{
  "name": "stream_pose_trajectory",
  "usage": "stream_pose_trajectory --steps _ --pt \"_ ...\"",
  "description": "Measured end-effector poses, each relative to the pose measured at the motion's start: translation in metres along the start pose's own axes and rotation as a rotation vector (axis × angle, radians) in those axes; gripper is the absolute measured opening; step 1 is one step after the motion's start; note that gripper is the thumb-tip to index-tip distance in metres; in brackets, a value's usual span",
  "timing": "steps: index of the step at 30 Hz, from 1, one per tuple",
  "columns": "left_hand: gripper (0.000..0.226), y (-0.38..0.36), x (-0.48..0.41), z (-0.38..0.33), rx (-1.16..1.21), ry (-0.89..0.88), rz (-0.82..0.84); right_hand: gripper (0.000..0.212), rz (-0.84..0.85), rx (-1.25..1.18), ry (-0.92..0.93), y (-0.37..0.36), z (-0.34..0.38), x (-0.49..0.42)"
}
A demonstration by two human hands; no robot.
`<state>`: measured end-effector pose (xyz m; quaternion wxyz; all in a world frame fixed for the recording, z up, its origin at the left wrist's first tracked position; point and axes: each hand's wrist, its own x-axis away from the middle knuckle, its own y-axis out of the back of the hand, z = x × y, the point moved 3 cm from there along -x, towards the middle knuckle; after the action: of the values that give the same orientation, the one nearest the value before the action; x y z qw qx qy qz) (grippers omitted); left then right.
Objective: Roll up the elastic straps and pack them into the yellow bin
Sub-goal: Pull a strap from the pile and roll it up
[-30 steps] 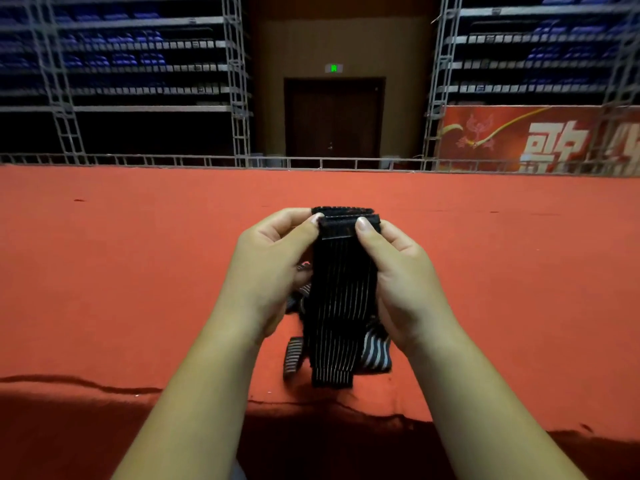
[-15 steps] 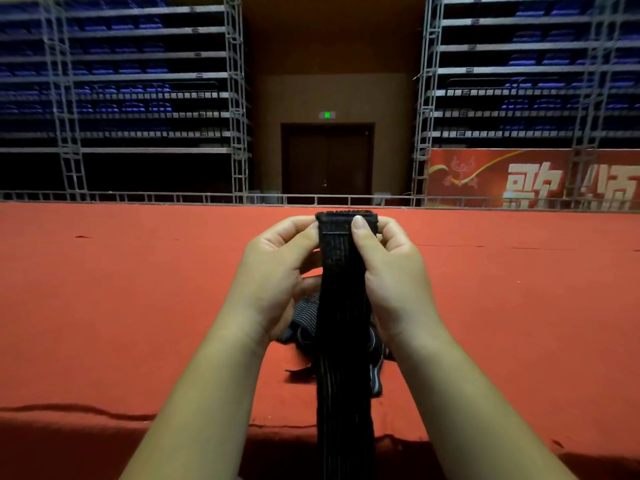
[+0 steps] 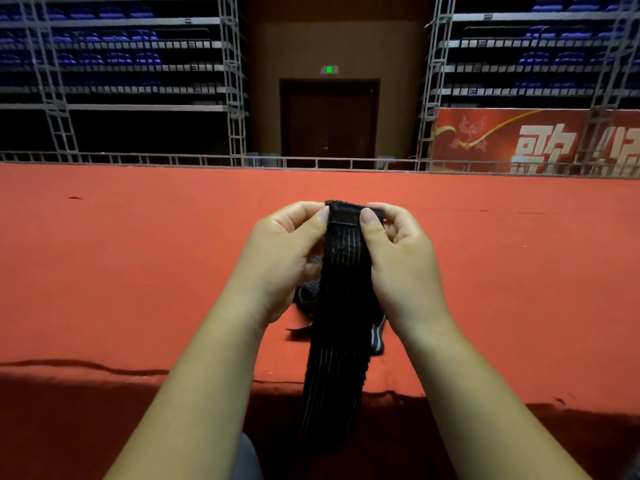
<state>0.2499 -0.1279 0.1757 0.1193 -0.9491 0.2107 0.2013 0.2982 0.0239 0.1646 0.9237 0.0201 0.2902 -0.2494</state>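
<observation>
A black elastic strap (image 3: 341, 327) with thin pale stripes hangs stretched down from my two hands, past the front edge of the red carpeted platform (image 3: 138, 271). My left hand (image 3: 280, 261) pinches the strap's top end at its left side, thumb on the near face. At the right side of that end my right hand (image 3: 398, 265) pinches it the same way. More of the striped strap lies bunched on the carpet (image 3: 306, 294) behind and below my hands. No yellow bin is in view.
The red platform runs far forward to a low metal rail (image 3: 207, 159). Beyond it stand folded blue seating racks (image 3: 114, 64), a dark door (image 3: 329, 123) and a red banner (image 3: 536, 140). The platform's front edge drops into shadow near my forearms.
The strap's hanging part has been pulled out longer and straighter, from a short folded length to a long band past the platform edge. Both hands kept their pinch on the top end.
</observation>
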Motion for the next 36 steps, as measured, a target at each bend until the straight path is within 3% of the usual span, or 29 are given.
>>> stream_pose_trajectory --steps 6,11,14,18,23,26,31,36 --pt "0.035 -0.001 -0.004 0.048 0.009 0.066 -0.028 0.014 -0.001 0.053 -0.049 0.006 -0.046 -0.001" --pt "0.022 -0.002 -0.015 0.094 -0.004 0.029 -0.067 0.015 -0.015 0.069 -0.089 0.011 -0.082 0.001" --pt "0.022 -0.007 -0.020 0.117 0.136 0.089 -0.123 0.028 -0.015 0.092 -0.172 0.014 -0.104 0.004" --pt "0.026 -0.006 -0.032 0.149 0.264 0.185 -0.210 0.034 0.051 0.142 -0.278 0.016 -0.143 0.009" --pt "0.028 0.003 -0.047 0.187 0.294 0.244 -0.289 0.025 0.201 0.222 -0.357 0.017 -0.186 0.017" --pt "0.030 0.009 -0.052 0.207 0.299 0.290 -0.335 0.023 0.209 0.246 -0.351 0.015 -0.202 0.013" --pt "0.023 0.018 -0.057 0.223 0.162 0.290 -0.287 0.029 0.184 0.362 -0.305 0.018 -0.224 0.006" --pt "0.009 0.031 -0.055 0.231 -0.089 0.218 -0.255 0.049 0.264 0.348 -0.426 0.021 -0.236 0.009"
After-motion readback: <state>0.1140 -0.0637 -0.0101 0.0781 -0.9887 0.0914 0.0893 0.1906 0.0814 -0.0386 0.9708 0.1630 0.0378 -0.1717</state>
